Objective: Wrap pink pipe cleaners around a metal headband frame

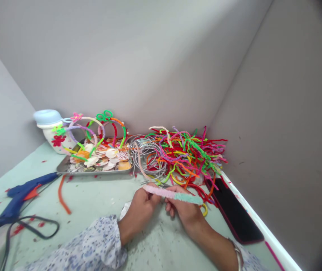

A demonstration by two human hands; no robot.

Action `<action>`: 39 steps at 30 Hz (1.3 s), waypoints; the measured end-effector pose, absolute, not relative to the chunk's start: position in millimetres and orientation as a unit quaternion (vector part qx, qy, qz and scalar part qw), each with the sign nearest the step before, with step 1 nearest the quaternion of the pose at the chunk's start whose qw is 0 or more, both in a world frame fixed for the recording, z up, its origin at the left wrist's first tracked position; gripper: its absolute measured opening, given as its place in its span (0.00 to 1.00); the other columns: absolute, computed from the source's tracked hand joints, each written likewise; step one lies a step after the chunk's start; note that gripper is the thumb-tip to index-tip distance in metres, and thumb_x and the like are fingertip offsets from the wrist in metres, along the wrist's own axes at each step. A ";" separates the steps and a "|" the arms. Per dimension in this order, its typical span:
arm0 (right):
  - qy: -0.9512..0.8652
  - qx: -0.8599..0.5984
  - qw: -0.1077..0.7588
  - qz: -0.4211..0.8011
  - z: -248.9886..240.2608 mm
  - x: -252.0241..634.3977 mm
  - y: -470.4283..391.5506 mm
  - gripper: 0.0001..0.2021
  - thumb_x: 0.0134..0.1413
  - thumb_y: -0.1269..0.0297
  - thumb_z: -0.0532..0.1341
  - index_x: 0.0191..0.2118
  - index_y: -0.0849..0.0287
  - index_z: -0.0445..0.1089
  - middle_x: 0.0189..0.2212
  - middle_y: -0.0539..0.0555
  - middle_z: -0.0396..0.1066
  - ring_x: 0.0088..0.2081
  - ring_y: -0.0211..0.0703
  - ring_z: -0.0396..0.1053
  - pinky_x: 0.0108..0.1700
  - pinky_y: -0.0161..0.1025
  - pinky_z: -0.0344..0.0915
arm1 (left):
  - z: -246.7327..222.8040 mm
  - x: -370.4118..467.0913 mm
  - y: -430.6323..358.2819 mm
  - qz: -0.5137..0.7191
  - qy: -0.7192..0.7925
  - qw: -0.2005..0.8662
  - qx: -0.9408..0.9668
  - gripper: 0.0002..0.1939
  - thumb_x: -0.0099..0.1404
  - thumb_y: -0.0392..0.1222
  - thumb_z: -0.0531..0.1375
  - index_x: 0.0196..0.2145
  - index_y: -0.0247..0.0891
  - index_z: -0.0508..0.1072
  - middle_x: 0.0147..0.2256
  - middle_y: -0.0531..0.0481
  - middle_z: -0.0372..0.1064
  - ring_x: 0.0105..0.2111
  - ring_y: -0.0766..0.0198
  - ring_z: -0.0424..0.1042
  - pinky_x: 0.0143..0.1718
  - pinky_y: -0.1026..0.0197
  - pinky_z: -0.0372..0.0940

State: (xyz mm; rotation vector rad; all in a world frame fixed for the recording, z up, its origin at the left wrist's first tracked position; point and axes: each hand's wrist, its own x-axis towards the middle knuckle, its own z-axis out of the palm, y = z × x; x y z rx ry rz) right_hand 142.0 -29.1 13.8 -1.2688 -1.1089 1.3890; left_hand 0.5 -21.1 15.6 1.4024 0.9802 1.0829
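Observation:
Between my hands, above the middle of the table, is a fuzzy strip (165, 193), pink on its left part and mint green on its right. My left hand (142, 207) pinches the pink end with fingers closed. My right hand (184, 210) grips it from below near where the two colours meet; its lower fingers are curled. The green end sticks out past my right hand. Just beyond my hands lie a coil of silver wire (161, 171) and a tangled heap of coloured pipe cleaners (189, 150).
A metal tray (93, 172) holds shells, with decorated headbands (97, 128) standing over it. Behind it is a white bottle (52, 131) with a blue lid. A blue glue gun (22, 195) with a cord lies left, an orange strip (63, 195) beside it. A black phone-like slab (237, 214) lies right.

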 end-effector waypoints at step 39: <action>-0.453 -0.493 0.472 0.574 4.8 144.4 -27.3 0.13 0.48 0.56 0.59 0.29 0.62 0.68 0.13 0.47 0.66 0.13 0.32 0.60 0.15 0.29 0.54 | 14.3 1.9 -20.8 0.433 0.421 0.525 0.599 0.06 0.60 0.38 0.53 0.27 0.35 0.66 0.21 0.52 0.68 0.24 0.64 0.68 0.29 0.64 0.61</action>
